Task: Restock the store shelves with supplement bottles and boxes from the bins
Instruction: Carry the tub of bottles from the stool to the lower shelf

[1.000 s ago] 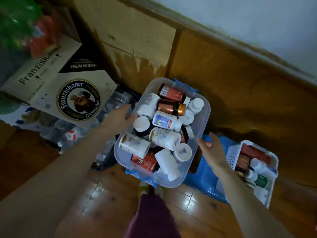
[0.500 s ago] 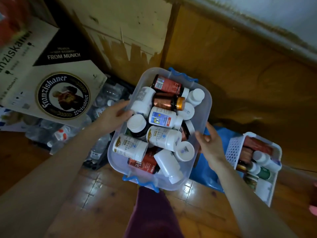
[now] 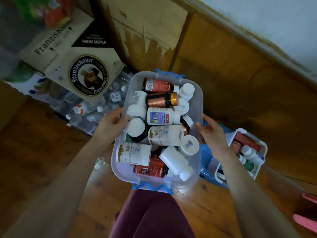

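The right hand [image 3: 212,133] closed onto the side of the clear bin [image 3: 199,103], the left hand [image 3: 109,122] curled over its rim, and the bin rose toward the person.

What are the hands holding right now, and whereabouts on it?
Both hold the clear bin: the left hand grips its left side rim, and the right hand grips its right side rim.

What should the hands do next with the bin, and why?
Probably raise the bin level with both hands. The left hand and right hand grip its opposite sides, and loose bottles are heaped inside, so tilting might spill them.
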### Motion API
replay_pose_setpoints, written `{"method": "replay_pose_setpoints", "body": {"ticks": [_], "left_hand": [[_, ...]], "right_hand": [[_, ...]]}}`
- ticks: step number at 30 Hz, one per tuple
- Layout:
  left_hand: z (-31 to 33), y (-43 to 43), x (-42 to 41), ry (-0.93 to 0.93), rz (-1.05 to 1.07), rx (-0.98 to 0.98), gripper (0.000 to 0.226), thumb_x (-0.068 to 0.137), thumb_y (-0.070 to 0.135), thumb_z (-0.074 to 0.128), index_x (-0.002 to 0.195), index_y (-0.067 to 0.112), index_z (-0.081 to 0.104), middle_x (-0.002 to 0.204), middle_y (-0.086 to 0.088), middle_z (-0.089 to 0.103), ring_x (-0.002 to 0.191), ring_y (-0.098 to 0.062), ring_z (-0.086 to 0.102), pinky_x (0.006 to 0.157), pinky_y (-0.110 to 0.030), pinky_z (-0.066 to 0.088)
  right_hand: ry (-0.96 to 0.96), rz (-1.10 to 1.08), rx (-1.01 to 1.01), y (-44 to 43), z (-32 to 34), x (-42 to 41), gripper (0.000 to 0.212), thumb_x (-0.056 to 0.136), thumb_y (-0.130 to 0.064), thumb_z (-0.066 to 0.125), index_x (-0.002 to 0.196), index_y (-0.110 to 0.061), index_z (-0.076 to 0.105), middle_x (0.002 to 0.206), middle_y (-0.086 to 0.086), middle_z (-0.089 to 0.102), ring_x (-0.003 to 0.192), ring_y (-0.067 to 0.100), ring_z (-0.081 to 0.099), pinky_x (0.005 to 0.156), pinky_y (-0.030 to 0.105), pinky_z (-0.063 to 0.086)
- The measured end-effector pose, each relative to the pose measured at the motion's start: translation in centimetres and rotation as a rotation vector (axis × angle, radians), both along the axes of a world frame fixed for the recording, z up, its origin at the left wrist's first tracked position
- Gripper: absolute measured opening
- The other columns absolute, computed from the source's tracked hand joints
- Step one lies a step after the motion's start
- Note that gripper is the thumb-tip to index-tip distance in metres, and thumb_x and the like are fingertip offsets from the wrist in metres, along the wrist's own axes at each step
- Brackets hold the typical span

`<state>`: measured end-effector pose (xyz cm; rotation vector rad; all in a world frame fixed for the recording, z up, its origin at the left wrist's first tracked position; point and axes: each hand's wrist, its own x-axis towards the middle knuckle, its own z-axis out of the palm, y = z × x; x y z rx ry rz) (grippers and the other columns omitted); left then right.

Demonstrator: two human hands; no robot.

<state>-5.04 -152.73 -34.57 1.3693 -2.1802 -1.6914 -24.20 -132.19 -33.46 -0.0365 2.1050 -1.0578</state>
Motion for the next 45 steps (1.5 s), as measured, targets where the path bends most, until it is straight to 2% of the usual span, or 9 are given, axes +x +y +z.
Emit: {"method": "replay_pose_setpoints", "body": {"ticks": [5,9,13,22,25,28,36,40,45], "left_hand": [[4.9,3.0,2.7,0.030,0.202,-0.021,0.015,0.094,0.019,0.052,0.099,0.031,0.058,0.078,0.010,0.063,0.065,0.005,0.058,0.060,-0.012,0.045],[9.0,6.8,4.9,0.122,0.383,-0.011,0.017,0.092,0.021,0.055,0.092,0.034,0.065,0.086,0.004,0.069,0.089,-0.022,0.066,0.082,-0.043,0.054],[12.3,12.6,6.7,0.232,0.575,-0.043,0.012,0.090,0.025,0.058,0.094,0.026,0.069,0.090,-0.010,0.071,0.090,-0.033,0.065,0.080,-0.056,0.052],[17.5,28.2,11.1,0.295,0.858,-0.231,0.017,0.093,0.022,0.053,0.093,0.031,0.067,0.068,0.011,0.068,0.059,-0.002,0.057,0.051,-0.016,0.045],[18.4,33.1,12.9,0.257,1.005,-0.249,0.019,0.091,0.021,0.056,0.087,0.036,0.065,0.054,0.016,0.060,0.048,0.001,0.050,0.046,-0.016,0.041],[18.6,38.4,15.0,0.241,1.117,-0.248,0.015,0.090,0.022,0.057,0.090,0.034,0.067,0.056,0.015,0.062,0.054,-0.002,0.054,0.050,-0.018,0.044],[19.3,55.2,20.3,0.176,1.320,-0.311,0.015,0.090,0.024,0.058,0.099,0.022,0.068,0.052,0.011,0.056,0.044,0.000,0.046,0.039,-0.012,0.036],[19.8,64.4,22.1,0.185,1.462,-0.307,0.012,0.089,0.024,0.058,0.095,0.027,0.068,0.051,0.016,0.058,0.048,-0.001,0.047,0.040,-0.012,0.036],[19.8,75.7,23.5,0.184,1.701,-0.287,0.013,0.091,0.020,0.058,0.099,0.020,0.067,0.042,0.014,0.054,0.037,0.000,0.046,0.036,-0.013,0.033]], "right_hand": [[-0.015,0.107,-0.090,0.6,4.4,0.4,0.038,0.092,-0.019,0.054,0.131,-0.021,0.049,0.099,0.000,0.063,0.086,0.015,0.060,0.081,0.037,0.051],[-0.017,0.202,-0.164,1.1,8.1,0.1,0.035,0.093,-0.022,0.053,0.127,-0.029,0.051,0.105,-0.004,0.064,0.095,0.015,0.061,0.078,0.034,0.052],[-0.018,0.372,-0.256,2.2,11.5,-0.2,0.028,0.093,-0.022,0.052,0.111,-0.044,0.056,0.107,-0.013,0.063,0.103,0.012,0.058,0.082,0.034,0.051],[0.037,0.800,-0.348,6.4,17.8,1.9,0.036,0.093,-0.022,0.053,0.129,-0.026,0.052,0.097,-0.006,0.064,0.085,0.011,0.058,0.067,0.023,0.048],[0.022,0.914,-0.351,8.5,18.7,4.0,0.033,0.093,-0.020,0.054,0.126,-0.024,0.054,0.085,0.006,0.065,0.058,0.007,0.050,0.048,0.016,0.041],[0.011,0.989,-0.350,11.0,18.6,6.6,0.038,0.092,-0.020,0.055,0.130,-0.021,0.051,0.080,0.010,0.061,0.062,0.014,0.048,0.051,0.021,0.041],[-0.030,1.129,-0.427,21.0,18.1,14.0,0.039,0.089,-0.016,0.059,0.127,-0.014,0.055,0.049,-0.005,0.051,0.038,-0.002,0.046,0.039,0.011,0.037],[-0.103,1.236,-0.443,26.8,18.4,18.2,0.025,0.090,-0.008,0.056,0.113,-0.018,0.059,0.050,-0.013,0.062,0.043,-0.006,0.055,0.041,0.010,0.043],[-0.191,1.496,-0.408,33.9,18.9,23.6,0.025,0.090,-0.011,0.057,0.114,-0.017,0.061,0.094,-0.003,0.069,0.083,0.011,0.067,0.067,0.024,0.055]]}}
